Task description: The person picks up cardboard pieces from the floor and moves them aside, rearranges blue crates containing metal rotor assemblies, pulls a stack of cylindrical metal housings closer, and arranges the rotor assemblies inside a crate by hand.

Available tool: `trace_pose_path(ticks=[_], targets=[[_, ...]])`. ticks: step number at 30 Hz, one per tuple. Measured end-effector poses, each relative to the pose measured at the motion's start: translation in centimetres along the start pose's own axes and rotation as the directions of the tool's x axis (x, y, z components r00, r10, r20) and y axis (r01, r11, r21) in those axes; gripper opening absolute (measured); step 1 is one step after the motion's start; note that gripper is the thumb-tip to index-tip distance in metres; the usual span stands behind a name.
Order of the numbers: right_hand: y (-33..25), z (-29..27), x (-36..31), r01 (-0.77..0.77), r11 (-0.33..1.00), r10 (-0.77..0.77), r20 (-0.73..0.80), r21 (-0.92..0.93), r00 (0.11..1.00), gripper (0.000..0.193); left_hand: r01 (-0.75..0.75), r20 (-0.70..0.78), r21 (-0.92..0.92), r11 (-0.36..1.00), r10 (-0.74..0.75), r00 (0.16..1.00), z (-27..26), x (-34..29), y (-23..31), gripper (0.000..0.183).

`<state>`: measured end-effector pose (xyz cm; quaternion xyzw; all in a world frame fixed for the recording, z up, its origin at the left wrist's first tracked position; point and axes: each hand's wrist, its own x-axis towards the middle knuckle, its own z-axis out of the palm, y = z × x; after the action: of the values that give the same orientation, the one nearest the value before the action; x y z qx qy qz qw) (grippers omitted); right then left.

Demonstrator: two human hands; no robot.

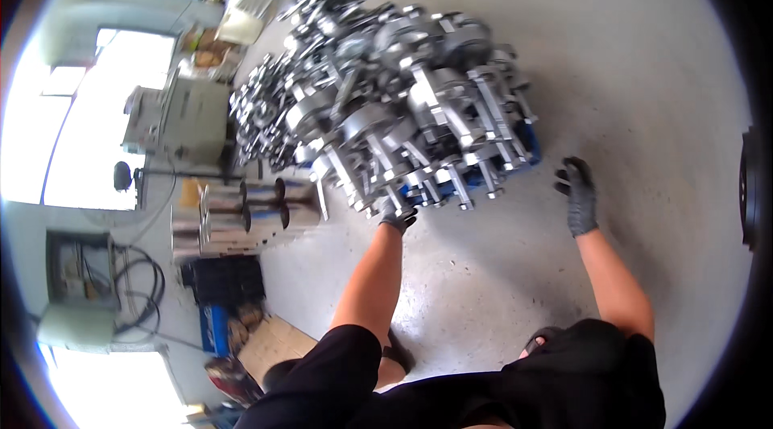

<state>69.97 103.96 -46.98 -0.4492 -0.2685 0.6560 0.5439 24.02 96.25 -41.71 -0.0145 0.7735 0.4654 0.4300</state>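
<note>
A large heap of grey metal parts, round heads with bar-like shanks, fills the upper middle. My left hand (pixel 398 218), in a dark grey glove, is at the near edge of this heap. Its fingers are closed around the lower end of a metal bar-shaped part (pixel 394 197), partly hidden by it. My right hand (pixel 578 197), gloved the same way, hangs over the floor to the right of the heap. Its fingers are apart and slightly bent, with nothing in them.
Blue edges of a pallet or bin (pixel 531 143) show under the heap. Shiny cylinders (pixel 221 208) stand at the left, near a black crate (pixel 229 278) and cardboard (pixel 278 344). A grey cabinet (pixel 193 119) is further back. Concrete floor (pixel 644 107) lies to the right.
</note>
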Motion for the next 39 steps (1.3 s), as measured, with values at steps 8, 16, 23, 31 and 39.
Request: trace_pose_path(ticks=[8, 16, 23, 31, 39], targets=[[-19.4, 11.8, -5.3, 0.641, 0.735, -0.597, 0.239, -0.219, 0.766, 0.06, 0.013, 0.078, 0.109, 0.994, -0.021, 0.997, -3.0, 3.6, -1.2, 0.051], [-24.7, 30.8, -11.7, 0.959, -0.115, -0.556, 0.816, -0.26, 0.155, 0.068, 0.061, 0.37, -0.015, 0.998, -0.051, 0.928, -1.0, -1.7, -3.6, 0.068], [-20.4, 47.6, -11.4, 0.598, -0.485, -0.455, 0.768, -0.638, 0.451, 0.06, -0.513, 0.422, 0.254, 0.82, 0.384, 0.822, -12.4, 0.7, -7.3, 0.061], [-20.8, 44.4, -9.3, 0.521, -0.546, -0.472, 0.755, -0.656, 0.456, 0.034, -0.631, 0.494, 0.33, 0.702, 0.441, 0.749, -15.5, 4.0, -5.0, 0.048], [-20.1, 45.1, -6.4, 0.483, -0.713, -0.401, 0.86, -0.509, 0.315, 0.035, -0.723, 0.393, 0.013, 0.69, 0.662, 0.638, -22.7, 1.3, 8.3, 0.036]])
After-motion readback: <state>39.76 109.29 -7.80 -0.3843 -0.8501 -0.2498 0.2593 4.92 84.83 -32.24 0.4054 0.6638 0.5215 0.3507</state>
